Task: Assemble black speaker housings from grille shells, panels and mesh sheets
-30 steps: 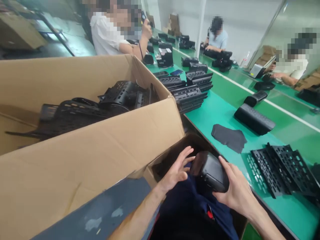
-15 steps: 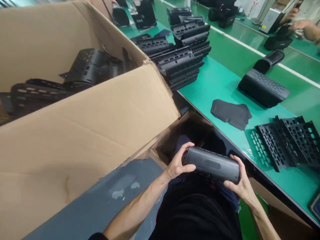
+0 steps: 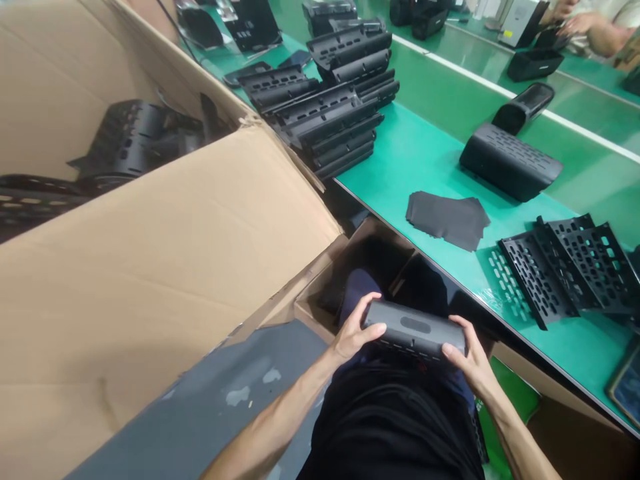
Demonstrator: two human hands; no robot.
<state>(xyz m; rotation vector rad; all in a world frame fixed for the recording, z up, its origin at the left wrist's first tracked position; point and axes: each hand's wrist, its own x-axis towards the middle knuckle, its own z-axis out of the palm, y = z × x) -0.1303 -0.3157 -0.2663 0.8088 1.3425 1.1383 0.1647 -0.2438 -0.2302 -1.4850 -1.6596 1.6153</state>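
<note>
A black oblong speaker housing [image 3: 414,330] lies crosswise above my lap, its oval badge facing up. My left hand [image 3: 354,331] grips its left end, thumb on top. My right hand [image 3: 467,355] grips its right end. Just beyond the housing sits a small open cardboard box [image 3: 320,297] below the green table's edge [image 3: 415,243]. On the table nearest my hands lie a pile of dark fabric pieces [image 3: 447,218] and perforated black grille panels [image 3: 567,267].
A large cardboard box [image 3: 165,247] holding black grille parts [image 3: 125,143] fills the left. Stacked black grilles [image 3: 330,100] stand at the table's far left, two finished housings [image 3: 509,160] further right. A co-worker's hands [image 3: 583,23] show at top right.
The housing has turned from end-on to crosswise, and both hands now grip its ends. The view tilted down, so the co-workers dropped mostly out of sight.
</note>
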